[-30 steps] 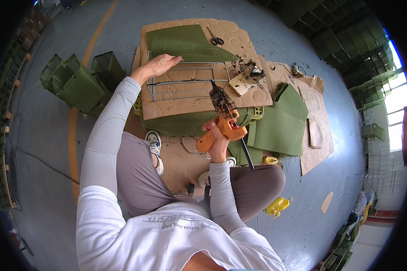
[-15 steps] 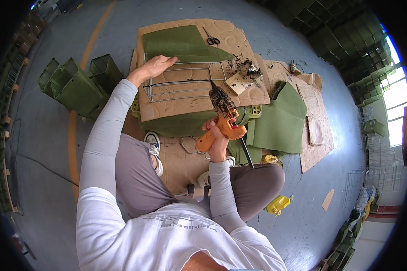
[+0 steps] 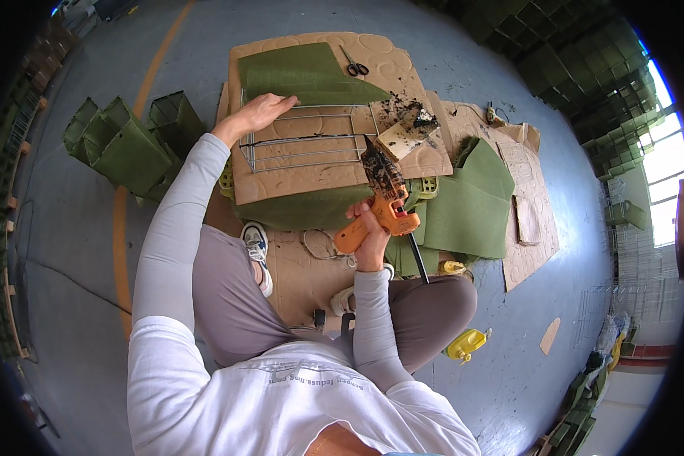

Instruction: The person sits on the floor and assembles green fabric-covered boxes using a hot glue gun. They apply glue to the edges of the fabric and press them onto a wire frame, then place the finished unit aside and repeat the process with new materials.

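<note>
Orange glue gun (image 3: 378, 204) gripped in right hand (image 3: 368, 237) above wire frame (image 3: 304, 140).

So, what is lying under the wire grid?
The wire grid rests on a brown cardboard sheet, with green fabric under its far edge. The left hand covers one corner. What lies below the cardboard is hidden.

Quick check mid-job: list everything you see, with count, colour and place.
Glue gun: one, orange, in the right hand.
Wire rack: one, grey metal, on the cardboard sheet.
Felt piece: one, green, far end of the cardboard.
Scissors: one pair, far edge of the cardboard.
Felt boxes: several, green, on the floor at left.
Folded felt: green, right of the cardboard.
Yellow object: one, floor by right knee.
Left hand: on the rack.
Right hand: gripping the gun.
</note>
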The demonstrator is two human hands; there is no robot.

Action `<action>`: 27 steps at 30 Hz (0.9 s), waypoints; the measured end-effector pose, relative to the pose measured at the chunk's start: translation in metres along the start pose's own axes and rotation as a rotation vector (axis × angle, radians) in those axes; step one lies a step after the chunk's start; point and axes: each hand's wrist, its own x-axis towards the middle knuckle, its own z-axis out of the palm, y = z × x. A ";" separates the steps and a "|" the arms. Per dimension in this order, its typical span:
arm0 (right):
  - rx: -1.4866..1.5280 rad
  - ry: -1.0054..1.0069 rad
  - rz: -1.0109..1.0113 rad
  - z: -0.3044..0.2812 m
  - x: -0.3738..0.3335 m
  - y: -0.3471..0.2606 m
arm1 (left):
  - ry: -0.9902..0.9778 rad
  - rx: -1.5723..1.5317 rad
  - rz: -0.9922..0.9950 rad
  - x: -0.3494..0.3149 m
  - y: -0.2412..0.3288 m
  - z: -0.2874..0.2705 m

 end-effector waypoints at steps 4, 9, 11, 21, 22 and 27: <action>-0.023 0.019 -0.004 -0.001 0.001 -0.002 | 0.046 -0.036 0.039 -0.002 0.000 0.004; 0.000 0.024 -0.023 -0.010 0.006 0.000 | 0.069 -0.044 0.085 -0.001 0.000 0.004; -0.014 0.035 -0.030 -0.010 0.006 -0.002 | -0.029 0.002 -0.019 0.000 0.005 -0.001; -0.015 0.041 -0.038 -0.010 0.007 -0.007 | 0.003 -0.026 0.009 -0.001 -0.002 0.002; -0.014 0.043 -0.039 -0.011 0.007 -0.007 | -0.001 -0.023 0.003 -0.002 0.001 0.002; 0.013 0.027 -0.034 -0.016 0.007 -0.004 | -0.006 -0.010 0.015 0.000 -0.001 0.002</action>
